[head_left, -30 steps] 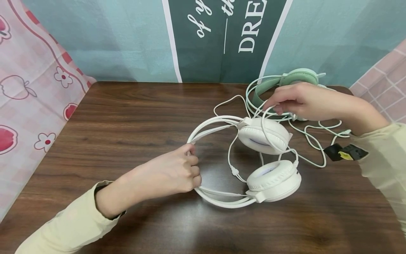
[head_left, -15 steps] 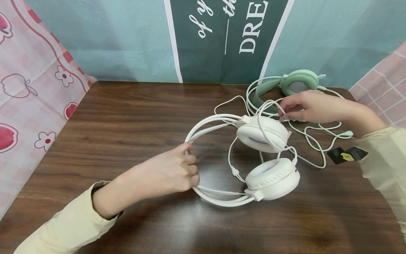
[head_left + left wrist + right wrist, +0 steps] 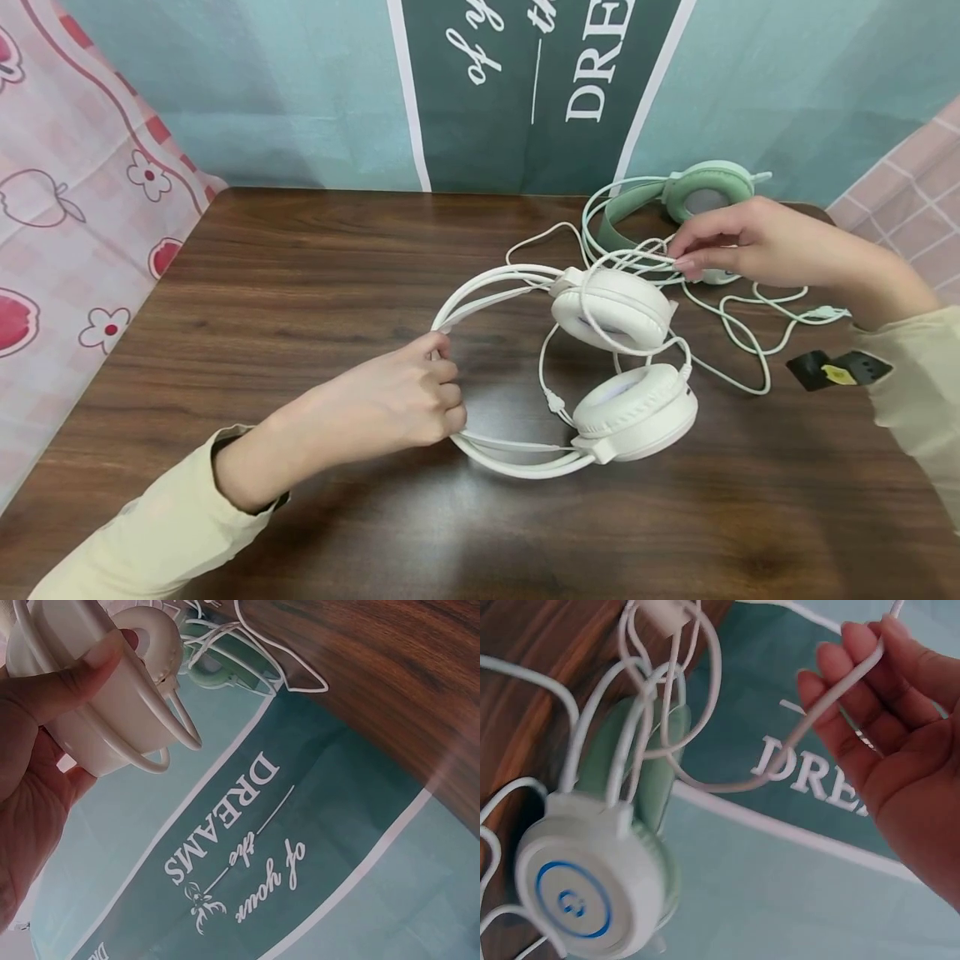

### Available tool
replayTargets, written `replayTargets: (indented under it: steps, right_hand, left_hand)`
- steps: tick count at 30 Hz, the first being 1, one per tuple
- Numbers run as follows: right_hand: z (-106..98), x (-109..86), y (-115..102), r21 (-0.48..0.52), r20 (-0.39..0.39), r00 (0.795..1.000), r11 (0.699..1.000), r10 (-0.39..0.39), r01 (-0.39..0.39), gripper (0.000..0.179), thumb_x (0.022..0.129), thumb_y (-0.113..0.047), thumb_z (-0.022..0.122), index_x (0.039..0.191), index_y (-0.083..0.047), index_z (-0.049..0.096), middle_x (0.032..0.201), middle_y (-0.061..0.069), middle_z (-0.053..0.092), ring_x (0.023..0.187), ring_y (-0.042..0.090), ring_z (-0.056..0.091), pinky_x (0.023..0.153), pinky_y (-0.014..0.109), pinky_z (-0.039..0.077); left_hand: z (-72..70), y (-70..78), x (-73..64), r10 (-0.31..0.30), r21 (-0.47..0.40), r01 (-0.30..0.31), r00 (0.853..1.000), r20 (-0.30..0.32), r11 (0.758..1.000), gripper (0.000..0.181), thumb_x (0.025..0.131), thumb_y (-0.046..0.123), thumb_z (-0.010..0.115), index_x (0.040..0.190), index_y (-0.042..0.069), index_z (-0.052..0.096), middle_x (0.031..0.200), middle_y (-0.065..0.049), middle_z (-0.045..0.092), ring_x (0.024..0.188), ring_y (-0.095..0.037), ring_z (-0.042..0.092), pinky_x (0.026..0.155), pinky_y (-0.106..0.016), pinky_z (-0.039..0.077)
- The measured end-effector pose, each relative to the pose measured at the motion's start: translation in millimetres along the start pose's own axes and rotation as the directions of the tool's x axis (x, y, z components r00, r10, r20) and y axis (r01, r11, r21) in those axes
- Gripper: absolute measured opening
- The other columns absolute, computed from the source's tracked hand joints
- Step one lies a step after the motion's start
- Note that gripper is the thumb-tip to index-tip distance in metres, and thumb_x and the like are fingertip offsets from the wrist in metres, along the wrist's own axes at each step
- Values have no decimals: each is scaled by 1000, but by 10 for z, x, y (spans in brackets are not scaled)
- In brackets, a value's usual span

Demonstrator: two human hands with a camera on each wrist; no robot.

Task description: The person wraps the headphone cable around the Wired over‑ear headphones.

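In the head view my left hand (image 3: pixel 397 396) grips the headband of a pair of white headphones (image 3: pixel 633 421), fingers curled round the top of the band. The ear cups point right, one behind the other, tilted above the tabletop. Part of the band is hidden by the hand; the left wrist view shows the thumb (image 3: pixel 101 656) across it. My right hand (image 3: pixel 787 246) pinches a white cable (image 3: pixel 840 690) between thumb and forefinger. Loops of that cable hang over the far ear cup. Just behind the right hand lie green headphones (image 3: pixel 708 187), partly covered by it.
The brown wooden table (image 3: pixel 300 275) ends at a teal curtain (image 3: pixel 285 100) with white lettering. Loose pale cable (image 3: pixel 738 333) coils across the right side, near a plug (image 3: pixel 825 312). A small black device (image 3: pixel 836 371) with a yellow label shows at the right sleeve.
My right hand has moved right, drawing the pinched cable loops with it. The white headphones and my left hand have shifted slightly left and up in the view.
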State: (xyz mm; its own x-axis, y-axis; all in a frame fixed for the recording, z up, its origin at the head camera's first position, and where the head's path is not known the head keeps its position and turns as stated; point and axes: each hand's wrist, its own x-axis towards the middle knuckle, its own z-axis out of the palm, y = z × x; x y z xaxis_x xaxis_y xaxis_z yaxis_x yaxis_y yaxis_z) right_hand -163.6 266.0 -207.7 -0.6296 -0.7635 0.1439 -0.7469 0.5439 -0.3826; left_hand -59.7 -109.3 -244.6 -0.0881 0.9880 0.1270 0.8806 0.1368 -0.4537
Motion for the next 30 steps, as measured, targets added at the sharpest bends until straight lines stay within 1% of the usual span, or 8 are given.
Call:
replayTargets:
  steps: [2, 4, 7, 12, 19, 24, 30]
  right_hand:
    - [-6, 56, -39, -2, 0, 998, 998, -65, 65, 28, 75, 5, 68, 89, -18, 64, 77, -12, 60, 69, -1, 54, 63, 9, 40]
    - [-8, 122, -92, -13, 10, 994, 994, -109, 109, 28, 74, 5, 68, 89, -18, 64, 76, -14, 60, 68, -1, 55, 62, 10, 40]
    - [-5, 218, -169, -25, 25, 993, 992, -119, 120, 27, 75, 4, 68, 89, -19, 64, 74, -15, 60, 66, 0, 57, 60, 11, 42]
    - [8, 326, -225, -3, 50, 994, 995, -96, 96, 22, 78, 2, 67, 87, -17, 64, 70, -13, 59, 62, 3, 57, 57, 13, 44]
    - [18, 386, -162, -30, 79, 993, 996, -84, 86, 19, 79, -1, 67, 85, -19, 64, 68, -14, 55, 61, 3, 53, 56, 14, 41]
    - [40, 367, -100, -26, 104, 994, 999, -33, 36, 17, 78, -3, 68, 86, -18, 66, 72, -13, 58, 62, 2, 52, 57, 14, 41]
    - [54, 311, -11, -49, 79, 997, 999, -15, 19, 18, 75, -1, 71, 87, -14, 69, 79, -12, 62, 67, 1, 52, 59, 13, 41]
  left_hand:
    - [-2, -5, 12, 3, -5, -3, 1000, -6, 1000, 17, 76, 11, 66, 65, 17, 55, 58, 9, 49, 59, -14, 45, 81, -34, 36]
    - [-2, -8, 29, 6, -12, -6, 1000, -15, 1000, 17, 76, 11, 65, 65, 18, 54, 58, 9, 49, 58, -14, 44, 81, -34, 36]
    - [-1, -4, 49, 14, -13, -14, 1000, -28, 1000, 18, 77, 10, 65, 64, 18, 54, 58, 9, 49, 58, -14, 44, 80, -34, 36]
    - [-3, 3, 72, 26, -2, -26, 999, -39, 1000, 19, 77, 9, 64, 63, 18, 53, 58, 9, 49, 56, -13, 43, 79, -34, 36]
    - [-9, 20, 80, 30, -2, -30, 999, -43, 1000, 20, 77, 9, 62, 63, 18, 52, 57, 8, 48, 55, -13, 42, 79, -34, 36]
    - [-12, 17, 68, 22, -1, -22, 999, -49, 1000, 19, 79, 8, 60, 64, 17, 53, 58, 8, 47, 56, -14, 42, 80, -35, 37]
    - [2, -15, 37, 12, 1, -12, 997, -77, 1000, 19, 79, 7, 59, 65, 16, 53, 58, 7, 45, 57, -13, 42, 80, -35, 37]
